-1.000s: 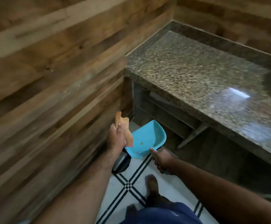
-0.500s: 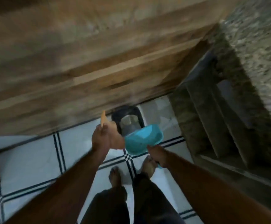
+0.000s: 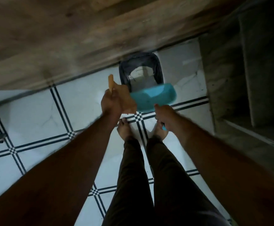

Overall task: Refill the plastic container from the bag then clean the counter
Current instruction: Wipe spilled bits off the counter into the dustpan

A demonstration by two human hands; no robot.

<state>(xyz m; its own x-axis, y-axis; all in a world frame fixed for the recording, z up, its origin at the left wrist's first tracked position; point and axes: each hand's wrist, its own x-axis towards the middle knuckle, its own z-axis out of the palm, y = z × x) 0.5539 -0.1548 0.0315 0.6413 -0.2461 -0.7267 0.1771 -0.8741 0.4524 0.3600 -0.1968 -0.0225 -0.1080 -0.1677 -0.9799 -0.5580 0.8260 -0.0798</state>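
My right hand (image 3: 165, 117) grips the handle of a light blue dustpan (image 3: 154, 98), whose pan is tilted over the near rim of a dark bin (image 3: 124, 67) lined with a black bag. Pale rubbish lies inside the bin. My left hand (image 3: 111, 103) holds an orange cloth (image 3: 126, 98) bunched in its fingers, just left of the dustpan and touching its edge. The counter top is out of view.
The bin stands on white floor tiles (image 3: 77, 103) with dark stripes, against a wooden wall (image 3: 67, 38). The dark open underside of the counter (image 3: 247, 79) is at the right. My bare feet (image 3: 124, 129) stand just before the bin.
The view has swung down from the granite counter to the floor. The dustpan has come over the bin and tipped forward; my left hand with the cloth stays beside it.
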